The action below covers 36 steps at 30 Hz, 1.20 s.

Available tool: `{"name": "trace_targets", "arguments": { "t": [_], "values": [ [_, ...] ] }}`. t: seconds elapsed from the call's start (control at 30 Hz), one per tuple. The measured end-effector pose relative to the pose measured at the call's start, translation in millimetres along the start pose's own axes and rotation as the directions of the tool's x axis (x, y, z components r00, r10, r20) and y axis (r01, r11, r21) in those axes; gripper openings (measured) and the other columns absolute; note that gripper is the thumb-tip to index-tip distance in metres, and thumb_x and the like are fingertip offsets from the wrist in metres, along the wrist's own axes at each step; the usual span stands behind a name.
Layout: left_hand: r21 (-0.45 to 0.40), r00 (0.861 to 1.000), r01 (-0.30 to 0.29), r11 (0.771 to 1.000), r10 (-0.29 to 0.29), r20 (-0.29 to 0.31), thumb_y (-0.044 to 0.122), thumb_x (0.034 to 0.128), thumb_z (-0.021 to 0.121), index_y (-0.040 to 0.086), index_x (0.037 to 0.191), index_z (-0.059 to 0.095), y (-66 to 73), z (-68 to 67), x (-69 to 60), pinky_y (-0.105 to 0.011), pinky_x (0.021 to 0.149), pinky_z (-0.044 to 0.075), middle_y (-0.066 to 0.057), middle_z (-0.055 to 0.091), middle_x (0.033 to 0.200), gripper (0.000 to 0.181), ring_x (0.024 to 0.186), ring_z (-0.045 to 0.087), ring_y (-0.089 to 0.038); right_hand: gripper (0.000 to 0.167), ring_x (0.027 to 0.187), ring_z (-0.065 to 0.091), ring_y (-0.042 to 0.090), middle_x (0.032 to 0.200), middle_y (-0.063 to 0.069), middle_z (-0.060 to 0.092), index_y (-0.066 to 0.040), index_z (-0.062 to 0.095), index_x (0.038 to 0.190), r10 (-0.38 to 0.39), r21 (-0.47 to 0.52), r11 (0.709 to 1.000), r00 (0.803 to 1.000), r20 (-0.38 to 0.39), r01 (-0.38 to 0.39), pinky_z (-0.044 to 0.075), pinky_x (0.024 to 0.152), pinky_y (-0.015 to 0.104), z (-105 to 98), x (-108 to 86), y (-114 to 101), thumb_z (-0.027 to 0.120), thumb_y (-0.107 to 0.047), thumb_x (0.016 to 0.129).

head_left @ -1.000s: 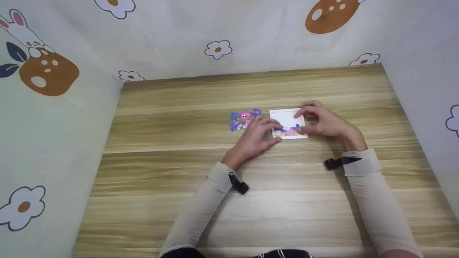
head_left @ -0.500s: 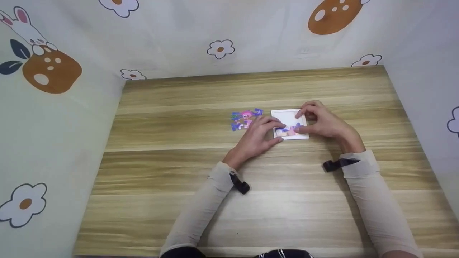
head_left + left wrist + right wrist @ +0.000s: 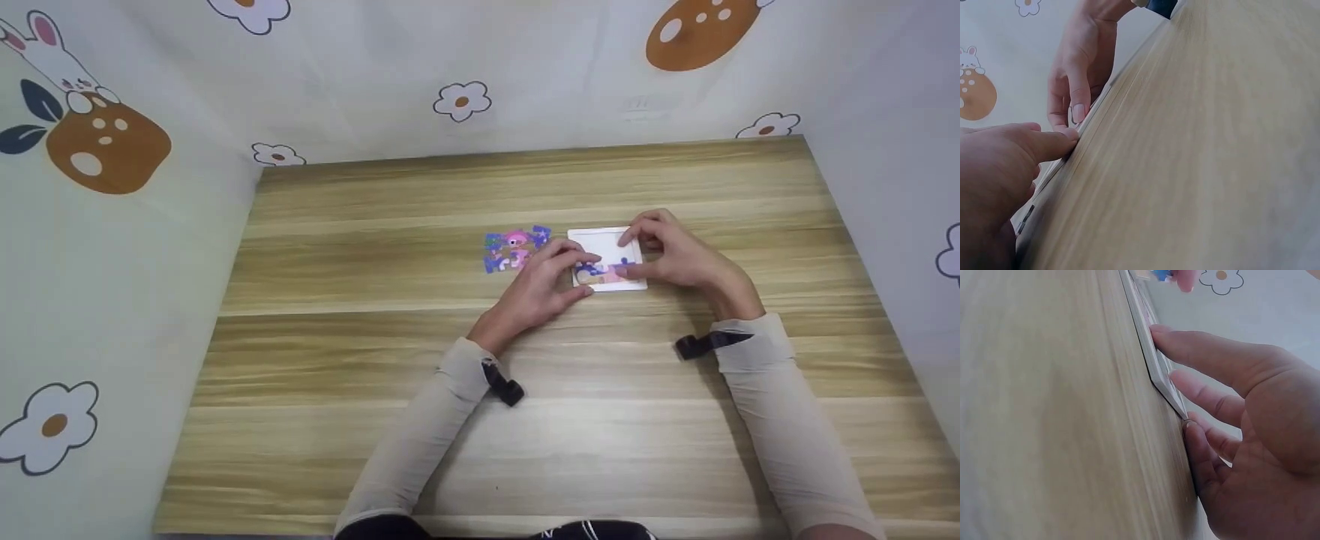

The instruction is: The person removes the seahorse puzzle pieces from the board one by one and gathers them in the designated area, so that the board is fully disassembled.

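A square white puzzle tray (image 3: 606,244) lies on the table with jigsaw pieces (image 3: 613,274) along its near side; its far part shows bare white. At its left side, my left hand (image 3: 536,281) holds a blue and beige puzzle piece (image 3: 585,274) between index finger and thumb. The right wrist view shows a blue part of this piece (image 3: 1161,274) beside a fingertip. My right hand (image 3: 679,255) grips the tray's right side, its thumb (image 3: 1185,346) over the pieces and its other fingers around the far right corner. Fingers partly hide the pieces.
Loose puzzle pieces (image 3: 516,240), blue and pink, lie left of the tray, partly behind my left hand. The wooden table (image 3: 360,360) meets patterned walls (image 3: 375,90) at the back and sides. A black strap and device (image 3: 504,386) sits on each sleeve cuff.
The puzzle piece at my left fingers has turned slightly and shows more of its printed face. My left index finger has shifted slightly; the right hand barely moves. The head view has shifted a little.
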<state>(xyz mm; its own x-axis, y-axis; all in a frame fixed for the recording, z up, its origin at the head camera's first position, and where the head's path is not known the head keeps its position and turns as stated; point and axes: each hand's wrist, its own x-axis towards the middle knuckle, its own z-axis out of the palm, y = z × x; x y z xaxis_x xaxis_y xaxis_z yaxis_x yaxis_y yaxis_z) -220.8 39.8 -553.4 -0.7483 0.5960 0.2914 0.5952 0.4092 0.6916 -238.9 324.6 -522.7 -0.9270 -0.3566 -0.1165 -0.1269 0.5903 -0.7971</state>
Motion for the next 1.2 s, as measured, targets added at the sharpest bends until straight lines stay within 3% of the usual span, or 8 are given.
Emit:
{"name": "trace_targets", "arguments": {
  "t": [0.27,0.57,0.87,1.2],
  "values": [
    [-0.017,1.0,0.005,1.0,-0.006,-0.014,0.025,0.095,0.086,0.019,0.133,0.076,-1.4,0.4,-1.0,-0.026,0.116,0.047,-0.001,0.059,0.136,0.04,0.128,0.058,-0.014,0.041,0.134,0.045,0.033,0.143,0.018,0.043,-0.006,0.071,0.119,0.017,0.029,0.999,1.0,0.008,-0.017,0.038,0.12,0.052,0.2,1.0,0.3,0.093,-0.015,0.086],
    [0.05,1.0,-0.029,0.998,0.029,0.006,0.028,0.0977,0.083,0.022,0.14,0.075,-0.4,-1.4,-1.6,-0.03,0.107,0.051,-0.002,0.069,0.131,0.043,0.122,0.06,-0.017,0.04,0.132,0.048,0.032,0.145,0.016,0.044,-0.007,0.072,0.119,0.004,0.043,0.999,1.0,0.0,-0.004,0.043,0.116,0.048,0.1,0.0,-1.8,0.093,-0.013,0.086],
    [0.056,1.0,-0.005,0.998,0.005,-0.003,0.029,0.0967,0.084,0.021,0.141,0.073,1.1,-0.8,0.3,-0.03,0.111,0.049,0.0,0.068,0.132,0.046,0.127,0.058,-0.016,0.041,0.134,0.048,0.034,0.149,0.016,0.042,-0.007,0.071,0.12,0.012,0.061,0.998,1.0,0.001,-0.012,0.043,0.118,0.054,-0.4,-1.1,-1.0,0.093,-0.01,0.085],
    [0.016,1.0,0.0,1.0,0.0,-0.009,0.026,0.0959,0.085,0.018,0.137,0.075,-0.6,-5.4,-2.2,-0.029,0.102,0.051,0.0,0.065,0.13,0.043,0.115,0.057,-0.014,0.041,0.135,0.049,0.036,0.147,0.017,0.042,-0.006,0.071,0.12,0.023,0.065,0.998,1.0,-0.001,-0.023,0.042,0.12,0.055,0.7,0.7,1.5,0.093,-0.008,0.085]
  ]
}}
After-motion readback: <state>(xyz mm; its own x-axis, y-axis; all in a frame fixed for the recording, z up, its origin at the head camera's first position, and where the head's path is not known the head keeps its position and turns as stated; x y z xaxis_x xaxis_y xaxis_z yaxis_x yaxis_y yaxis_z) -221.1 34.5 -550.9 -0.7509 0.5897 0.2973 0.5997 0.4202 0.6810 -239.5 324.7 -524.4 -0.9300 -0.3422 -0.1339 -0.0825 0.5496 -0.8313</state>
